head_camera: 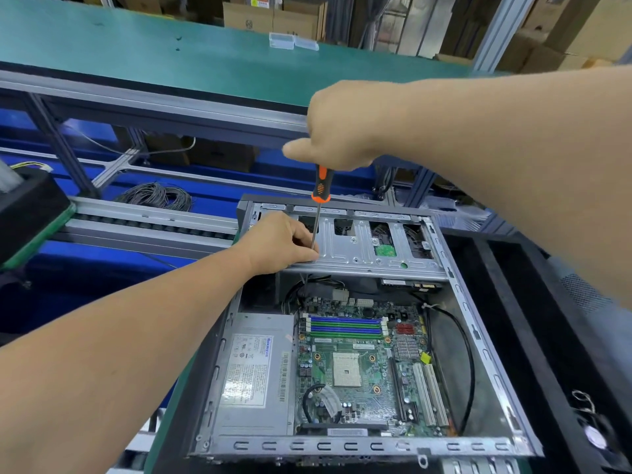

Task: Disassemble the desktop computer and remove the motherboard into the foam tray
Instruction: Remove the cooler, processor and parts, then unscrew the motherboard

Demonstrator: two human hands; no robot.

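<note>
1. Working at the far end of the open computer case (485, 340), the right hand (345, 128) is gripping the orange-and-black screwdriver (320, 186) from above, fingers curled round the handle top, thumb sticking out to the left.
2. The left hand (277, 242) is resting on the left end of the metal drive cage (362, 248), fingertips pinching the screwdriver shaft low down and steadying the tip against the cage. The tip itself is hidden behind the fingers.
3. The motherboard (359, 367) is lying flat on the case floor, near of the drive cage and just right of the grey power supply (254, 374). Cables are running over its far edge and along its right side.
4. Judged step: a drive cage fastener is being loosened; the motherboard is not yet being freed.
5. Next move, as judged: the tip is needing firm seating in the screw head, downward pressure and steady turning, with the left hand guarding against slip.
6. A black foam tray (533, 336) is sitting just right of the case, probably the destination.
</note>
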